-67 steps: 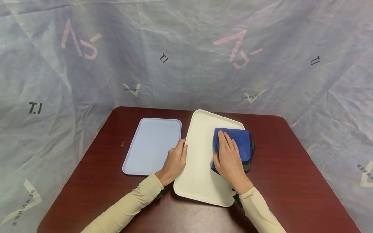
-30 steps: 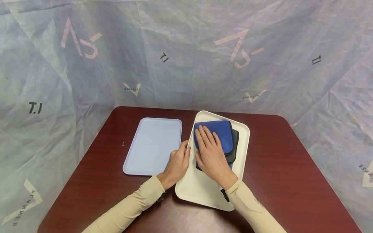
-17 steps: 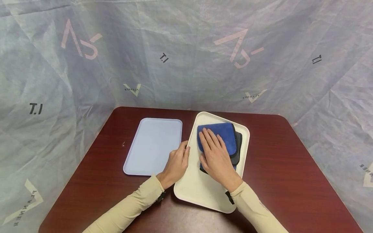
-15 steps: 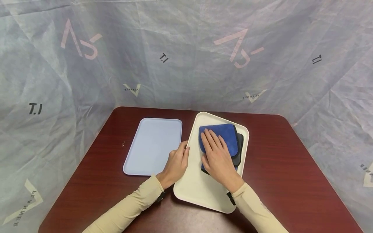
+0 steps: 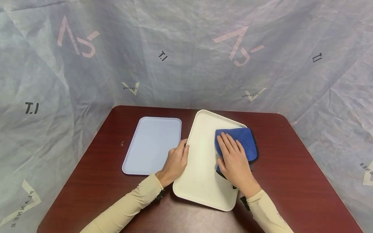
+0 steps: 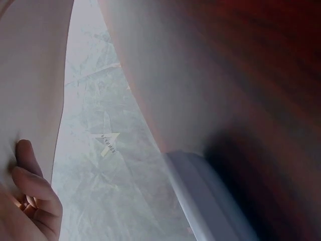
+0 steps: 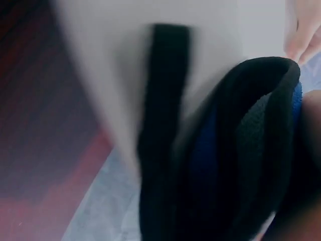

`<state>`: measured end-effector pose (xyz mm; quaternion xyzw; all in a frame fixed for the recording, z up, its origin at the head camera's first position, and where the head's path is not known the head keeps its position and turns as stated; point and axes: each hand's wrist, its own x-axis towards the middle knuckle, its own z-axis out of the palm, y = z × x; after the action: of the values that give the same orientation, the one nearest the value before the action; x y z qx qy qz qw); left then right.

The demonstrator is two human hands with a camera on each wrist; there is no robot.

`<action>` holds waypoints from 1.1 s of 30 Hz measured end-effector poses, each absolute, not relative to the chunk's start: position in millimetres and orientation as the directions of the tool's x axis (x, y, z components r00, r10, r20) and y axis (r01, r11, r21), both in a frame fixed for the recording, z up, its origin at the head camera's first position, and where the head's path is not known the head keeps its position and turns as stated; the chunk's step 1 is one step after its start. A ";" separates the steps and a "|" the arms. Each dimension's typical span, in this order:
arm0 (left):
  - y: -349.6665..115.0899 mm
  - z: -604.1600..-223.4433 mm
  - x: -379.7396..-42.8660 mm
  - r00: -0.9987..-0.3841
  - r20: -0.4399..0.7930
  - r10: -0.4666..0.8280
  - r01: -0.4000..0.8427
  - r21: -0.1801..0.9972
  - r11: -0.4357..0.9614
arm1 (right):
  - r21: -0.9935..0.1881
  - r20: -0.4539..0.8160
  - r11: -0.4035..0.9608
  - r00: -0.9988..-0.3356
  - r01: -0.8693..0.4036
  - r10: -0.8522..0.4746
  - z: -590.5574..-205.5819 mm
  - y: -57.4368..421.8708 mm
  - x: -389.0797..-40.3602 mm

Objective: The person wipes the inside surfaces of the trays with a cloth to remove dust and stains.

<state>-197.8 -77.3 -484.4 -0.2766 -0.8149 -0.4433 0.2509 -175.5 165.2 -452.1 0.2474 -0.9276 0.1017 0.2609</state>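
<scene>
My left hand [image 5: 174,161] grips the left long edge of a cream tray [image 5: 198,174], fingers curled at the rim; the tray's left side looks raised off the table. In the left wrist view its curled fingers [image 6: 37,196] show against the tray's underside. My right hand [image 5: 235,163] lies with extended fingers on a folded blue cloth [image 5: 246,140] with dark edging, pressing it on the tray's right side. The cloth reaches past the tray's right rim. In the right wrist view the cloth's [image 7: 278,135] folded layers show blue and dark grey, partly blurred.
A light blue tray [image 5: 152,145] lies flat to the left, close to the left hand. Both trays are on a dark red-brown table [image 5: 291,181]. A grey printed sheet [image 5: 186,64] hangs behind and around the table.
The right hand slid the cloth left across the cream tray, then back right until it overhangs the right rim. The left hand kept its grip on the tray.
</scene>
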 end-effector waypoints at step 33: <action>-81.1 -481.4 -201.4 -0.716 0.661 0.225 0.674 0.570 0.469 | -0.191 0.542 0.885 -0.797 -0.424 -0.264 -468.9 192.9 -163.9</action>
<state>-201.4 -81.1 -481.4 -0.2749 -0.8174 -0.4357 0.2579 -163.9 192.9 -468.9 0.1839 -0.9356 0.1532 0.2597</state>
